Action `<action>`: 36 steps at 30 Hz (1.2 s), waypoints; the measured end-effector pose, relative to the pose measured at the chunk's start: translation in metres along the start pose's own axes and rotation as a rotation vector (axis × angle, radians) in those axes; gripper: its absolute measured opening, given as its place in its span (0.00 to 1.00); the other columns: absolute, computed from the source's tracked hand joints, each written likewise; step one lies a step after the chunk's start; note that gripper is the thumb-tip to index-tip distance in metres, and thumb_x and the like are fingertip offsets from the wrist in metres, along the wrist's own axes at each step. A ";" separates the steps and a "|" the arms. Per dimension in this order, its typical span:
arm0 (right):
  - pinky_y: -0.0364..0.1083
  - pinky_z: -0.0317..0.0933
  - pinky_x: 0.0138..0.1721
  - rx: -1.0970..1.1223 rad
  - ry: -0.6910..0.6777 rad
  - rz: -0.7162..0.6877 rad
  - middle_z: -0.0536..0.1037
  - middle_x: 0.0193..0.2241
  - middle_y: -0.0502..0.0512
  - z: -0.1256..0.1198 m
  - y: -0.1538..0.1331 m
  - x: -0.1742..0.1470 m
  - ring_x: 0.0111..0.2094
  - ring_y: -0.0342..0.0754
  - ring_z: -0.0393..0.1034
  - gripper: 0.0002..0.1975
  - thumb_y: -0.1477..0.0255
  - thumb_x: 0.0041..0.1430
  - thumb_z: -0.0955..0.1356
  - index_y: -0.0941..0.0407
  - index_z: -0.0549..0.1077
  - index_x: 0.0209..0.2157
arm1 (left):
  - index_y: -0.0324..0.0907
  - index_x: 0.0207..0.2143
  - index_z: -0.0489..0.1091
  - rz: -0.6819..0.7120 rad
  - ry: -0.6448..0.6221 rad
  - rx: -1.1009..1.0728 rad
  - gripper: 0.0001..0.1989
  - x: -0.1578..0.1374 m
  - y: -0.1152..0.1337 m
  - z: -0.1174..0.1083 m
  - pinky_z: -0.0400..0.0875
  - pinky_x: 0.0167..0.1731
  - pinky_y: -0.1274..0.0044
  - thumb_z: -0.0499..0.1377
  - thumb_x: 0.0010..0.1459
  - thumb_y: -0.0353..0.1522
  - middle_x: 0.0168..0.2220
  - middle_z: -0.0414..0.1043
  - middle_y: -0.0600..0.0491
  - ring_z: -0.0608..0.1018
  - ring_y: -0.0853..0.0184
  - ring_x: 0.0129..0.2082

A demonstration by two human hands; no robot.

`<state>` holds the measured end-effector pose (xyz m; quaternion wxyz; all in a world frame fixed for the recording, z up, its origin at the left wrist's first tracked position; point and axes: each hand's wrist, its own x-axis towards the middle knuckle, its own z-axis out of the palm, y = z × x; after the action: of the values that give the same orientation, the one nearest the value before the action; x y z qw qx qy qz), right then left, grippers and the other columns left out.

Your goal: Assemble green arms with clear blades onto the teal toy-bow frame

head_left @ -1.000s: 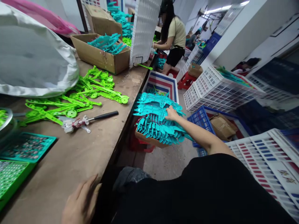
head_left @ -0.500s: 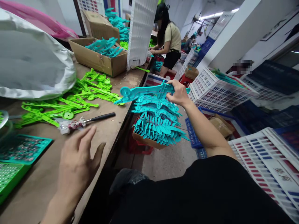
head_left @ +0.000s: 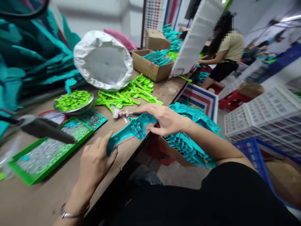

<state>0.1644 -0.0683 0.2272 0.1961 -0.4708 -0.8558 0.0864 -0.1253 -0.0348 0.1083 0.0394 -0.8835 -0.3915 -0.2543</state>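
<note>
A long turquoise plastic part [head_left: 124, 130] with a thin red wire along it is held over the table edge between both hands. My left hand [head_left: 97, 158] is closed on its near left end, fingers behind and thumb in front. My right hand [head_left: 168, 121] grips the far right end, fingers over the top and thumb below. Beyond the part, a black-handled tool [head_left: 136, 113] lies beside a white piece wrapped in red-and-white cord [head_left: 120, 113]. Under my right forearm, a stack of similar turquoise parts [head_left: 188, 141] rises from a cardboard box.
Lime-green plastic arms [head_left: 131, 94] lie before a white sack [head_left: 105, 66]. Left are a bowl [head_left: 90, 105] of green pieces, a green tray [head_left: 33, 180] of small silvery pieces and a dark pointed tool [head_left: 47, 130]. Crates [head_left: 261, 116] stand right; a co-worker [head_left: 230, 47] is further back.
My right hand has brought the turquoise part from above the stack leftward to the table edge. My left hand, open and empty before, now holds its other end. The view has swung left.
</note>
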 end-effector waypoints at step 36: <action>0.44 0.63 0.35 0.303 -0.927 -0.199 0.82 0.34 0.54 0.117 -0.046 0.057 0.35 0.47 0.76 0.09 0.68 0.65 0.66 0.54 0.78 0.41 | 0.38 0.66 0.58 -0.762 -0.383 0.139 0.31 -0.214 -0.055 -0.039 0.71 0.37 0.68 0.46 0.66 0.44 0.39 0.71 0.45 0.76 0.55 0.37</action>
<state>0.0528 -0.0407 0.1505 -0.1315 -0.2651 -0.8717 0.3907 -0.3014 -0.1512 0.0326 -0.0713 -0.7023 -0.7062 -0.0554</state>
